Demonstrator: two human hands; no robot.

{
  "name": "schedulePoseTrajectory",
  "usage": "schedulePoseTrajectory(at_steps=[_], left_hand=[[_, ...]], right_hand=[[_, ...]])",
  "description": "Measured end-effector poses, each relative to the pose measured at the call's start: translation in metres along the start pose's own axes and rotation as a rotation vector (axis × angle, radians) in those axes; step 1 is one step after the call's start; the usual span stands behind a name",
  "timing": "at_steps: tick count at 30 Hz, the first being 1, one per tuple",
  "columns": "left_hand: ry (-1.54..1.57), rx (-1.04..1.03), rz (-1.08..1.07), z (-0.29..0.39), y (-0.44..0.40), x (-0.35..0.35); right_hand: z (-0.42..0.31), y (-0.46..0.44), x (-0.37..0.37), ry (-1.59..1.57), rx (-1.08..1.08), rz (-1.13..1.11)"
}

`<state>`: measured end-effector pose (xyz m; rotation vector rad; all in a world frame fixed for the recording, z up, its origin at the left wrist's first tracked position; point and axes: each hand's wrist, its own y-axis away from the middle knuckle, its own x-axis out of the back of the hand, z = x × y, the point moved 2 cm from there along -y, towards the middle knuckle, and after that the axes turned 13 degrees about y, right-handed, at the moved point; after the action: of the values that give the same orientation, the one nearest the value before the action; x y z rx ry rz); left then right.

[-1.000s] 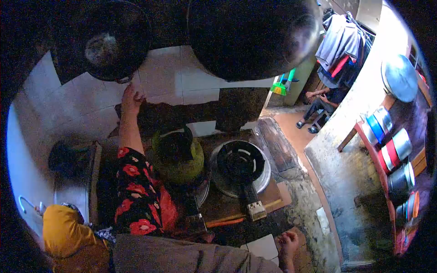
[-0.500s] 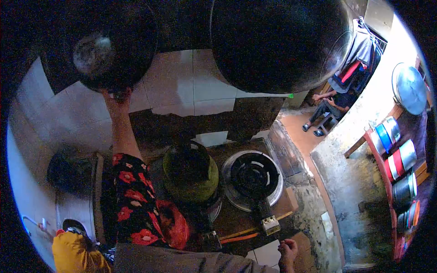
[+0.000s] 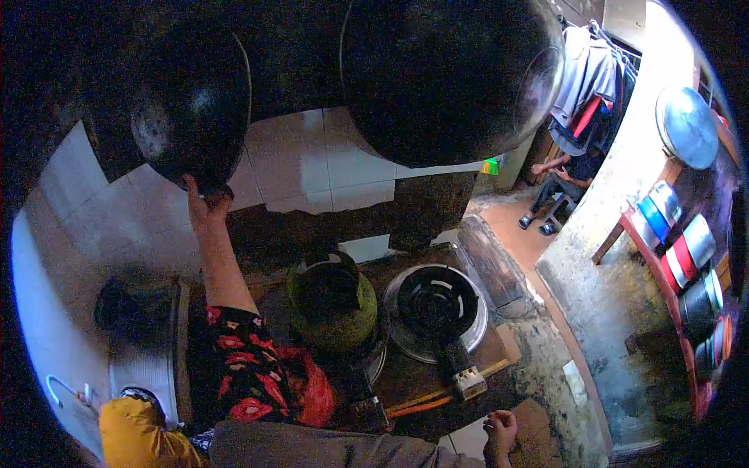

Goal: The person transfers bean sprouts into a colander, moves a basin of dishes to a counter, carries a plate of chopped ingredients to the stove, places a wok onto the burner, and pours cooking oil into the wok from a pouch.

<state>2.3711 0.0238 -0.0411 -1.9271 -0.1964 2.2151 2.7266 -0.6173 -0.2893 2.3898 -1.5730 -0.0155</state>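
My left hand, at the end of a floral sleeve, grips the lower edge of a dark wok hanging at the upper left. Its thumb points up beside the rim, and the fingers are partly hidden in shadow. At the bottom right my right hand holds nothing, with its fingers loosely bent. Between the hands a green gas cylinder stands over the left side of a stove. To its right is a black burner in a round metal tray.
A larger dark pan hangs at the top centre. On the right, a shelf holds metal pots and a round lid. A seated person is near hanging clothes. Yellow cloth lies lower left.
My left hand has gone from below the wok's rim to gripping it, and the wok now looks more turned on its side. The camera view has shifted somewhat.
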Motion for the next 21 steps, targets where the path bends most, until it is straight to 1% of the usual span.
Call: schedulePoseTrajectory(at_steps=[3, 6, 8, 10, 11, 12, 15, 18, 19, 21], left_hand=[[-0.126, -0.269, 0.085, 0.009, 0.003, -0.005], [-0.138, -0.415, -0.145, 0.015, 0.017, -0.041], [-0.237, -0.543, -0.271, 0.016, 0.035, -0.060], [-0.304, -0.616, -0.317, 0.025, 0.034, -0.067], [-0.321, -0.622, -0.300, 0.038, 0.021, -0.065], [-0.318, -0.611, -0.301, 0.041, 0.020, -0.069], [-0.269, -0.555, -0.333, 0.045, 0.031, -0.084], [-0.210, -0.538, -0.355, 0.029, 0.073, -0.114], [-0.244, -0.538, -0.351, 0.023, 0.082, -0.114], [-0.311, -0.519, -0.342, 0.005, 0.101, -0.111]], right_hand=[[0.008, 0.005, 0.006, -0.011, -0.078, 0.076], [0.001, 0.015, 0.007, -0.023, -0.142, 0.064], [0.005, 0.018, 0.009, -0.062, -0.118, 0.060], [0.021, 0.013, 0.011, -0.058, -0.062, 0.076], [0.040, 0.003, 0.016, -0.035, -0.019, 0.096], [0.035, 0.005, 0.013, -0.011, 0.023, 0.117], [0.014, 0.018, 0.013, -0.128, -0.044, 0.074], [0.021, 0.006, 0.025, -0.105, 0.100, 0.113], [0.006, 0.012, 0.026, -0.159, 0.108, 0.088], [-0.050, 0.024, 0.027, -0.264, 0.120, 0.058]])
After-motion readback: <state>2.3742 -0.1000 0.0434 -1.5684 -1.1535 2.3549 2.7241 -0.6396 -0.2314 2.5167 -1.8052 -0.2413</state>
